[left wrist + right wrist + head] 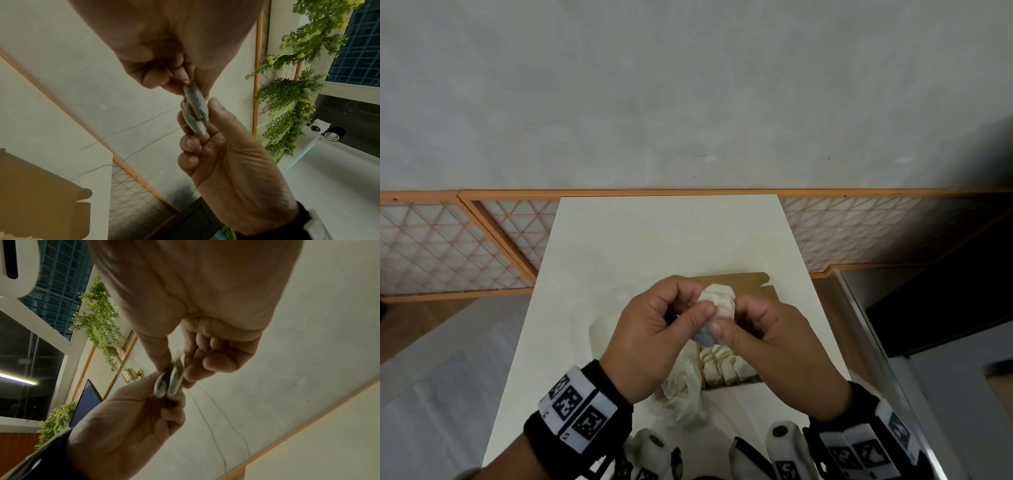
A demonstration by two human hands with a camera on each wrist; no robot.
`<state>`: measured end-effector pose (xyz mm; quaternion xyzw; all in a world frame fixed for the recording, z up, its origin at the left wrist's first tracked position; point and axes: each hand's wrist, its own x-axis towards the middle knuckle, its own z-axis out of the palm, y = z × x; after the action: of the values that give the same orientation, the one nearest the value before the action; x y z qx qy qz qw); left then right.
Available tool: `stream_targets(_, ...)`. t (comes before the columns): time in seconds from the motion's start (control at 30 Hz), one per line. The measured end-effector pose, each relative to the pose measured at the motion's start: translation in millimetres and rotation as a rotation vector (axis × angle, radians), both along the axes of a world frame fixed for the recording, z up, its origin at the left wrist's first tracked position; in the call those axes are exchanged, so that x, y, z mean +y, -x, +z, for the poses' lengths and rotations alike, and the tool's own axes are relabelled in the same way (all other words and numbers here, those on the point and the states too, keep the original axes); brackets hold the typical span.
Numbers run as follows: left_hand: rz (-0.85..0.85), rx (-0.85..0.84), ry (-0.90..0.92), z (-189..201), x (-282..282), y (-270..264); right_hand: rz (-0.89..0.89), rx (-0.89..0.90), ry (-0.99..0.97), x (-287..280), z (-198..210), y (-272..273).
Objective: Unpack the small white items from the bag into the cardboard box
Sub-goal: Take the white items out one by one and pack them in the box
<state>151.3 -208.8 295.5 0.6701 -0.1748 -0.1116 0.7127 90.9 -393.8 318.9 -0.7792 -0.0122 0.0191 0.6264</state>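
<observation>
Both hands meet above the open cardboard box [766, 287] and pinch a small white pleated item [717, 298] between them. My left hand [700, 304] holds its left side with thumb and curled fingers. My right hand [727, 318] pinches its right side and lower end. In the wrist views the white item [195, 110] [170, 382] looks like two pale oval pieces stuck together. Several more white items [722, 366] lie in rows inside the box, below the hands. The crumpled clear plastic bag [683, 390] lies on the table just left of the box.
The box and bag sit on a pale narrow table [640, 240] that ends at an orange-framed lattice panel [448, 246] and a grey wall. Two white-and-black handles [654, 452] lie at the table's near edge. A dark cabinet [945, 301] stands to the right.
</observation>
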Motion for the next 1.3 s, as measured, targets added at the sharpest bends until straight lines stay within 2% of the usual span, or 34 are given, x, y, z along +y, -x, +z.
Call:
stream_targets(0.2,0.041,-0.056,-0.066,-9,-16,1,-0.007,0.015,0.081,-7,-12,3)
stream_targets(0.37,0.086,-0.102,-0.133,-14,-26,-3,0.003,0.059,0.004,-12,-14,3)
stream_targets(0.6,0.000,-0.096,-0.161,-23,-25,-6,-0.043,0.115,-0.018,-27,-30,-7)
stream_targets(0.7,0.022,-0.090,-0.216,-37,-16,-6,-0.059,0.089,0.091,-45,-36,-10)
stream_targets(0.8,0.030,-0.004,-0.387,-64,0,-7,-0.087,0.043,0.302,-75,-42,-8)
stream_targets(0.9,0.047,0.104,-0.537,-95,19,-5,-0.102,0.099,0.600,-112,-72,-6)
stream_targets(0.93,0.051,0.138,-0.559,-105,24,-4,-0.100,0.136,0.640,-121,-87,-5)
stream_targets(1.07,0.056,0.220,-0.686,-136,41,6,-0.130,0.293,0.666,-138,-151,-3)
stream_targets(1.17,0.034,0.270,-0.777,-154,51,13,-0.109,0.381,0.764,-140,-196,-7)
stream_targets(1.3,0.017,0.325,-0.862,-171,60,22,-0.095,0.425,0.752,-137,-218,-14)
